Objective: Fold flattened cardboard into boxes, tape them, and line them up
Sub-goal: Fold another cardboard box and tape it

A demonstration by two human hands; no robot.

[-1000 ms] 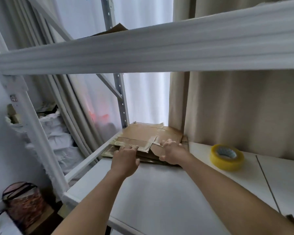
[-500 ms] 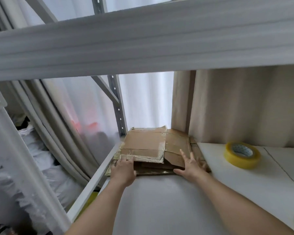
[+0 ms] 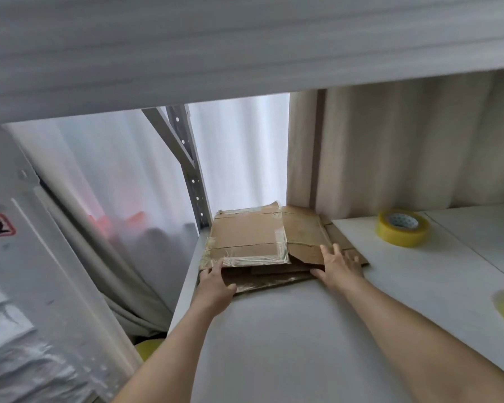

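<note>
Two hands | left [image 3: 216, 282] gripping cardboard stack [image 3: 262, 242] front edge | right [image 3: 339, 267] flat atop

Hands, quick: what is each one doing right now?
Left hand: curled on the near left corner of the flattened cardboard stack; a firm grip cannot be told.
Right hand: open, fingers spread flat on the stack.

A stack of flattened brown cardboard sheets [image 3: 262, 245] lies at the far left corner of the white shelf board [image 3: 288, 344], against the pale pleated curtain [image 3: 405, 146] behind it. The left hand [image 3: 216, 286] rests on the stack's near left corner, the right hand [image 3: 339, 266] flat on its near right part. A yellow roll of packing tape [image 3: 403, 227] sits on the shelf to the stack's right, well apart. A perforated grey metal upright [image 3: 191, 175] stands behind the stack's left end.
</note>
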